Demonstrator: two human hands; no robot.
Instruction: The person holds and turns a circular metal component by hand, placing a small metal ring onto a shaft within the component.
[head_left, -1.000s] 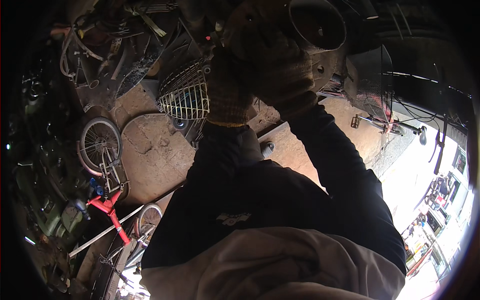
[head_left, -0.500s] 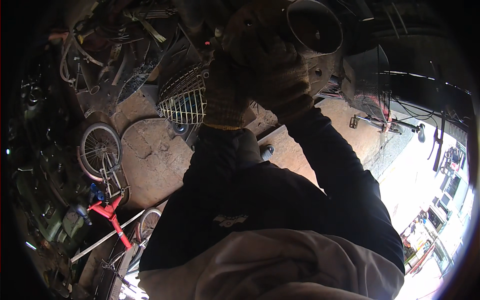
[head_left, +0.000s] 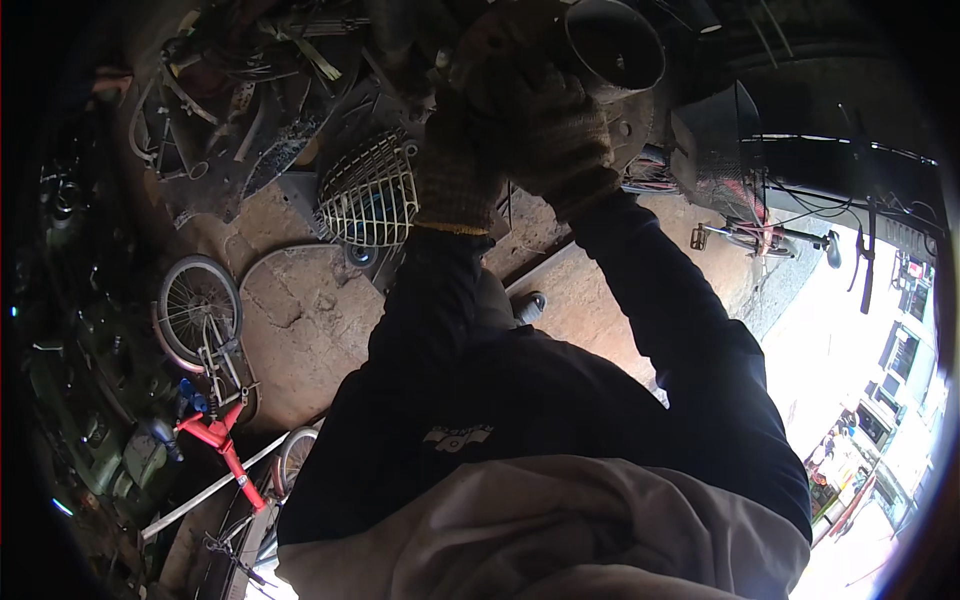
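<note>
Both my hands wear worn knitted work gloves and are raised close together at the top centre. My left hand (head_left: 456, 165) is in deep shadow, its yellow cuff toward me. My right hand (head_left: 560, 135) reaches in beside it, with curled fingers against a dark part whose shape I cannot make out. Just right of the right hand is a wide, dark, round metal tube (head_left: 657, 75), its open end showing. A dark metal plate with a hole (head_left: 628, 128) lies below the tube. The fingertips of both hands are lost in the dark.
A pale wire basket (head_left: 368, 205) is left of my hands. Scrap metal (head_left: 280, 150) piles up at upper left. A bicycle wheel (head_left: 200, 312) and a red bicycle frame (head_left: 228, 450) stand at left. Another bicycle (head_left: 770, 235) with a mesh basket is at right, near the bright opening.
The view has shifted slightly, and the round tube appears a little farther left and up. My hands stay together in much the same pose.
</note>
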